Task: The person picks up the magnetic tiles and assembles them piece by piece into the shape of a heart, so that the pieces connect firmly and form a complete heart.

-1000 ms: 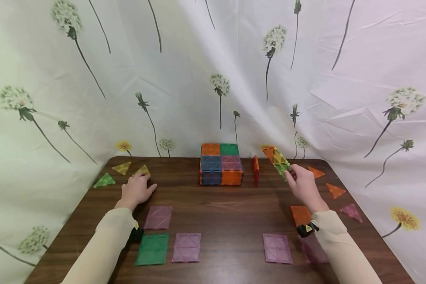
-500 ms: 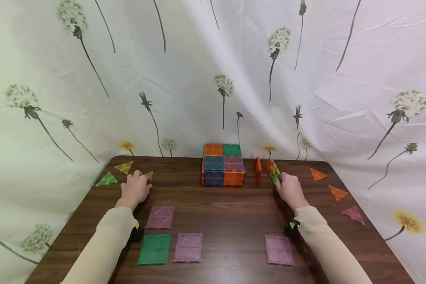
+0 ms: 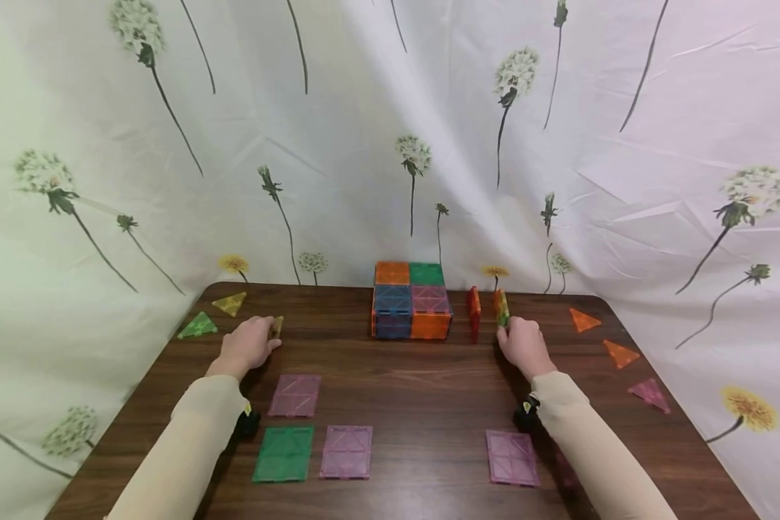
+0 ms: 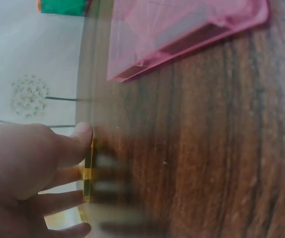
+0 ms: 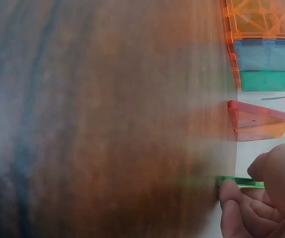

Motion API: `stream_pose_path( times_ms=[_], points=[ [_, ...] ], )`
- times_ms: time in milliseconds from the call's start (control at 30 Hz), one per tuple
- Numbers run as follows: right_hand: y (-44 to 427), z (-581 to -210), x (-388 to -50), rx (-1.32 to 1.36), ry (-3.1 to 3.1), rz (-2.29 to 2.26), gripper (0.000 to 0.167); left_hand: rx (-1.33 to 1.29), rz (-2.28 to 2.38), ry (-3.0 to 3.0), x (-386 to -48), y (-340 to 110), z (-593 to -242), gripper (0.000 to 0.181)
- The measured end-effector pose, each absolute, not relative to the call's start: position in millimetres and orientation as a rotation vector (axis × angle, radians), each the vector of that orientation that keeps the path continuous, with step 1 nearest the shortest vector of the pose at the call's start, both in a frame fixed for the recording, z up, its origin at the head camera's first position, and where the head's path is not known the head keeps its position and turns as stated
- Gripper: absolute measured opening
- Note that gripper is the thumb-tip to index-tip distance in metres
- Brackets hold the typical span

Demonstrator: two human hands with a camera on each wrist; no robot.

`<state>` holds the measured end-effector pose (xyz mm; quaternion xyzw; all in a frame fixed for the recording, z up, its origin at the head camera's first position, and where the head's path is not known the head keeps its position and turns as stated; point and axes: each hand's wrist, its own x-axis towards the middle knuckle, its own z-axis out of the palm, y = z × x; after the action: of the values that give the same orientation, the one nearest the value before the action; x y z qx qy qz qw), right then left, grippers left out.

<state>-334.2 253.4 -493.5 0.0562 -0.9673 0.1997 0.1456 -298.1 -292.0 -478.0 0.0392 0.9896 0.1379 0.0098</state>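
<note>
A green triangle [image 3: 198, 325] and a flat yellow triangle [image 3: 230, 304] lie leftmost on the worktop [image 3: 390, 393]. The left hand [image 3: 247, 345] has its grip clamped on a yellow tile [image 3: 277, 328], held on edge. Next, a multicoloured block [image 3: 412, 310], then an upright red panel [image 3: 474, 312]. Near it, the right hand [image 3: 523, 347] pinches an upright yellow-green panel [image 3: 501, 305] in its grip.

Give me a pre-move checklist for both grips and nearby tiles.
1. Left grip holds yellow tile: ok, pinched.
2. Right grip holds multicolour panel: ok, by its green end.
3. Multicolour panel apart from red panel: ok, gap visible.
4. Straight path from multicolour panel to tile block: not ok, red panel stands between.
5. Yellow tile clear of tabletop: cannot tell, contact unclear.
</note>
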Motion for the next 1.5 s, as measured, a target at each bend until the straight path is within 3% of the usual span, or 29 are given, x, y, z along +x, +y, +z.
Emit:
stream_pose_path(
  times_ms=[267, 600, 733, 1100, 1300, 1500],
  points=[
    [258, -495, -332, 0.187, -2.775, 0.607, 0.039, 0.137, 0.438, 3.103, -297, -289, -475, 0.031],
    [274, -495, -318, 0.256, -2.772, 0.619, 0.040, 0.246, 0.692, 3.179, -292, -308, -490, 0.060],
    [290, -490, -306, 0.256, -2.765, 0.624, 0.035, 0.256, 0.837, 3.208, -291, -314, -494, 0.053],
    [346, -474, -267, 0.085, -2.759, 0.529, 0.033, 0.239, 1.228, 3.257, -281, -314, -497, 0.011],
    [382, -469, -255, 0.061, -2.751, 0.510, 0.027, 0.333, 1.331, 3.202, -280, -298, -486, 0.011],
    [421, -470, -246, 0.065, -2.861, 0.507, 0.031, 0.520, 1.416, 3.037, -276, -271, -478, 0.028]
  ],
)
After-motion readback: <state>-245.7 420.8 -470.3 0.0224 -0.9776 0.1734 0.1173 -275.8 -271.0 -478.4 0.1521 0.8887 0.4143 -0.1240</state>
